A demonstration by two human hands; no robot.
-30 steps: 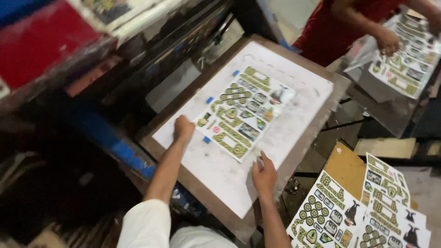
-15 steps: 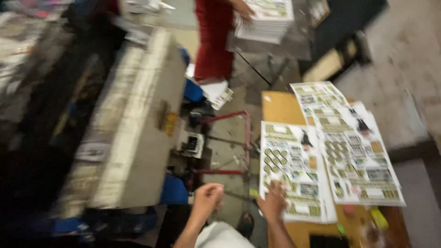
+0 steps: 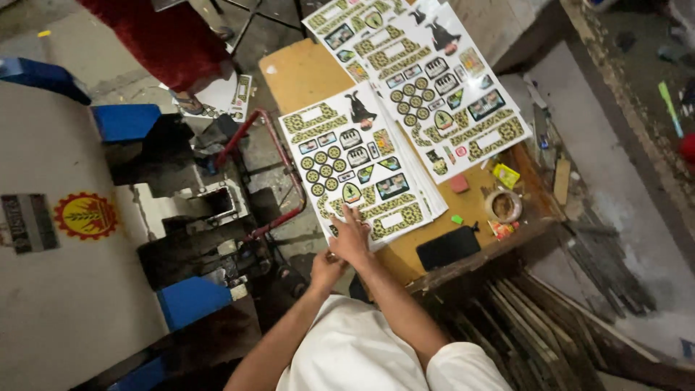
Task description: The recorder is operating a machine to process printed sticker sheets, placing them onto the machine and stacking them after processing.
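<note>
A stack of white printed sheets point(image 3: 355, 163) with yellow-green leopard-pattern label shapes lies on a brown wooden table point(image 3: 304, 72). My right hand point(image 3: 352, 235) lies flat on the near edge of the top sheet, fingers spread. My left hand point(image 3: 327, 268) sits just below it at the stack's near corner. Its fingers curl around the edge of the sheets. A second stack of the same kind of sheets point(image 3: 434, 80) lies behind and to the right, partly overlapping the first.
A black flat case point(image 3: 449, 247), a small round tin point(image 3: 504, 205) and small coloured bits lie on the table's near right. A red metal frame point(image 3: 279, 166) and a grey and blue machine point(image 3: 65, 289) stand to the left. A person in red point(image 3: 159, 36) stands behind.
The view has swung from the press bed to the table. Both my hands left the sheet on the press and now rest at the near edge of the stack.
</note>
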